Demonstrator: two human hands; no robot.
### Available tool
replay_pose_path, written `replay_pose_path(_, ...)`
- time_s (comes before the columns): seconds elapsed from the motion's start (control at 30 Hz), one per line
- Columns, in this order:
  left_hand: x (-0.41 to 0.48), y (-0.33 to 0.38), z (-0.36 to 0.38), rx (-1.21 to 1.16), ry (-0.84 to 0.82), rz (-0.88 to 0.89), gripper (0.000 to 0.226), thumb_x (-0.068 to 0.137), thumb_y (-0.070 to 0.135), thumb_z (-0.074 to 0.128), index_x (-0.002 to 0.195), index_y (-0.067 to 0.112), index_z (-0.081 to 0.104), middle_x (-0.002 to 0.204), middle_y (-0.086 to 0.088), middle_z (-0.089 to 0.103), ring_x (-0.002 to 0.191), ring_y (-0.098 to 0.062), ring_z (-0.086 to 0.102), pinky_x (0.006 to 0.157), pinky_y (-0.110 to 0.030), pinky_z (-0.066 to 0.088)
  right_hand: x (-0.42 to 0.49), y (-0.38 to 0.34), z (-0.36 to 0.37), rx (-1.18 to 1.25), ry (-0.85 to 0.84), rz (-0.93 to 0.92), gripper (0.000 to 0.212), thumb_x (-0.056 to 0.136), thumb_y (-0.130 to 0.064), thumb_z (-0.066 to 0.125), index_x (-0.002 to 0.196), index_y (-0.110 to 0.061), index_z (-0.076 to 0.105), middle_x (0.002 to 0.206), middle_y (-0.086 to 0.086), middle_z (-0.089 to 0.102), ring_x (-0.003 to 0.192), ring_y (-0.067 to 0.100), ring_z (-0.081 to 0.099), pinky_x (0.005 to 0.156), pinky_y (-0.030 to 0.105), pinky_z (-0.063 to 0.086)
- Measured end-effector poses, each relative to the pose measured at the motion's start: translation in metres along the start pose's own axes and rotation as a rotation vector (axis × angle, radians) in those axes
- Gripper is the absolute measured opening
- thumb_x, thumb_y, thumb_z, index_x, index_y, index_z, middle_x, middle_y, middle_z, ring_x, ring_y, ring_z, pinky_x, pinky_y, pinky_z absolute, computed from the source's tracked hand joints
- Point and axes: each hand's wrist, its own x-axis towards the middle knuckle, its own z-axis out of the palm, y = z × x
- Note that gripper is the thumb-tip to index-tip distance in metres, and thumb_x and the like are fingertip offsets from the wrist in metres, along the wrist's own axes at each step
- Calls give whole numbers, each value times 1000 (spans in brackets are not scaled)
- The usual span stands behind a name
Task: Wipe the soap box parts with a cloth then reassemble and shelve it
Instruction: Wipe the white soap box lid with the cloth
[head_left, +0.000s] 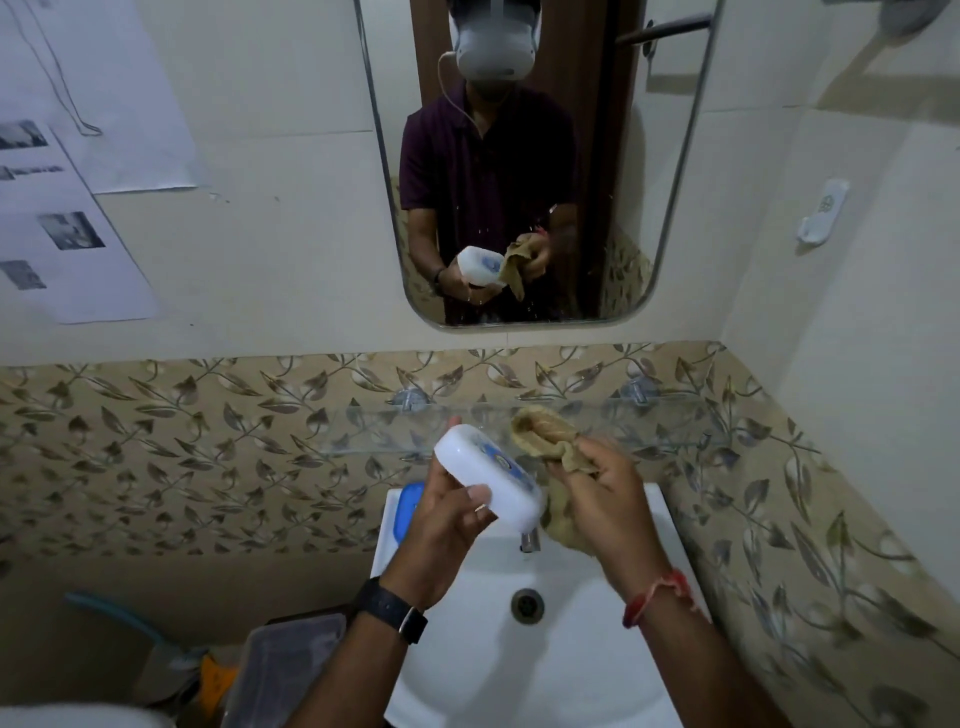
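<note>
My left hand (447, 525) grips a white soap box part (488, 475) with a blue printed label, held tilted above the sink. My right hand (605, 499) holds a bunched tan cloth (545, 428) just right of the box; more cloth hangs down below the hand. Cloth and box are close, and I cannot tell if they touch. A blue soap box part (408, 512) lies on the sink's back left ledge, partly hidden by my left hand. A clear glass shelf (649, 423) runs along the wall behind my hands.
The white sink (524, 665) with its drain (527, 603) and tap (530, 543) lies below my hands. A mirror (519, 156) hangs above and reflects a person. Papers hang on the left wall, a white hook (826, 210) on the right. A lidded bin (291, 670) stands lower left.
</note>
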Motion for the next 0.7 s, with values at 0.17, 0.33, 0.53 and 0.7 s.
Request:
replay_pose_path(0.17,-5,0,1,188,86,250,83,74,17,83,146,29,42,134,-13,60,121,-33,60,92,-41,56,-30,17,18,326,-67,195,27,94,-10,59,108,-26,76,105,0,77,98,22,73,87,41,59)
replay_pose_path(0.33,-8,-7,-2,323,151,412,88,68,25,93,139,30,41,136,-6,54,122,-30,59,92,-38,57,-39,21,27,570,-14,404,30,93,3,50,106,-9,75,85,18,74,69,36,65,52,38,56)
replay_pose_path(0.53,-1,-16,-22,888,52,614,90,66,15,93,141,30,46,137,0,57,124,-25,57,100,-43,51,-27,11,6,614,-17,388,22,87,5,56,100,1,74,99,25,74,82,29,72,67,39,62)
replay_pose_path(0.7,0,-22,-10,1140,1,704,90,70,36,86,149,41,41,138,23,49,122,-17,47,103,-21,36,-16,-4,-13,419,-53,161,19,87,-5,65,102,-10,76,100,14,77,94,27,74,83,40,60)
